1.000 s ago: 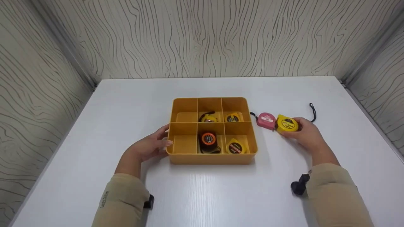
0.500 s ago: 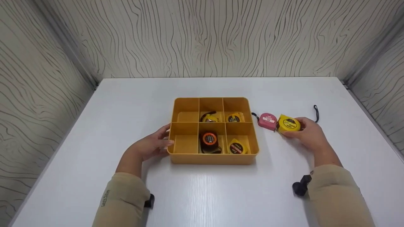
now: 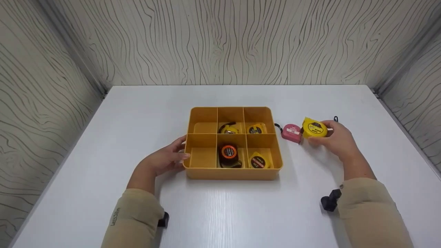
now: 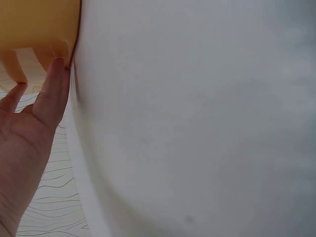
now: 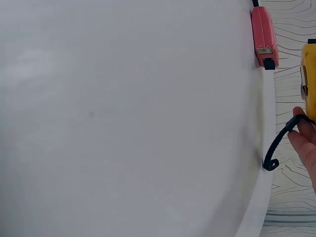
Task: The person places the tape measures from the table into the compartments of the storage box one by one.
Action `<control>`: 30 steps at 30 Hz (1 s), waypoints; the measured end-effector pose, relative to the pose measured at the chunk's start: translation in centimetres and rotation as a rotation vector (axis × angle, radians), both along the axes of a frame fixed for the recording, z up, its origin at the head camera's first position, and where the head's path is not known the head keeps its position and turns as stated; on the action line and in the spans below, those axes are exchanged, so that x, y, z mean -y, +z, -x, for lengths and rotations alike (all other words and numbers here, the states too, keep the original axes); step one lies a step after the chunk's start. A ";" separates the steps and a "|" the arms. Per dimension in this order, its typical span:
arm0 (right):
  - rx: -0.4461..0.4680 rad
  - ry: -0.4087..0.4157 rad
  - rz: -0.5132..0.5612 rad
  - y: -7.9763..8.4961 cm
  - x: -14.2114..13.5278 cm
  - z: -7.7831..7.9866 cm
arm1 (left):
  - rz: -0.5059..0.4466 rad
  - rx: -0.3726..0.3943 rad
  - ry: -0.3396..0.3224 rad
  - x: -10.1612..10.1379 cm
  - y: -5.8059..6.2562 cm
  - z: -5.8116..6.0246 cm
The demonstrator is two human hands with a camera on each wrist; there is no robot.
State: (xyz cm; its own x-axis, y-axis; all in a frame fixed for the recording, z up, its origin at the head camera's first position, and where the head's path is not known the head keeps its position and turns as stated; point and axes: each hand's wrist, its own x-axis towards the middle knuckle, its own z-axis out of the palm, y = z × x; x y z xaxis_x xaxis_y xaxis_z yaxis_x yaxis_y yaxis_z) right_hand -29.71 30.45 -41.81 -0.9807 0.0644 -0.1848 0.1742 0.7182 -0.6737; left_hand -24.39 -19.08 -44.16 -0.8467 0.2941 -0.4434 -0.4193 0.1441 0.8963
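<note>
My right hand (image 3: 339, 139) pinches a yellow tape measure (image 3: 314, 128) between thumb and fingers, raised over the table. Its black wrist strap (image 5: 279, 143) dangles in the right wrist view. A pink tape measure (image 3: 291, 133) lies on the table just left of it. With fairly straight fingers, my left hand (image 3: 167, 157) touches the left side of a mustard-yellow divided box (image 3: 232, 174); the left wrist view shows the fingertips against the box wall (image 4: 37, 29). Inside the box are a black and orange tape measure (image 3: 228, 153) and yellow ones (image 3: 259, 161) in other compartments.
The box stands mid-table on a white tabletop (image 3: 220, 210). Wood-grain panels (image 3: 220, 41) rise behind and at both sides. Dark camera mounts (image 3: 330, 200) show by the sleeves.
My right hand has lifted the yellow tape measure up off the table, and its strap has drawn in behind the hand. The left hand and the box stay put.
</note>
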 end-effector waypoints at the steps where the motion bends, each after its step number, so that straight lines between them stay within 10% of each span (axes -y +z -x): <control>1: -0.009 0.007 -0.003 0.1 0.1 0.0 | 0.001 0.001 -0.002 0.0 0.0 0.0; 30: -0.161 0.131 0.075 5.8 6.4 0.1 | 0.046 0.001 -0.007 0.0 0.3 -0.1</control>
State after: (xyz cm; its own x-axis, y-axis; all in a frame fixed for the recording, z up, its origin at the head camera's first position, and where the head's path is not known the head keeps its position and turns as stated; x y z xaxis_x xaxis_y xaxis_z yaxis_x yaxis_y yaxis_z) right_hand -29.77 24.06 -36.01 -0.9970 -0.0736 -0.0242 -0.0319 0.6744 -0.7377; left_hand -24.31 -19.07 -43.85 -0.8442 0.2789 -0.4578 -0.4196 0.1879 0.8881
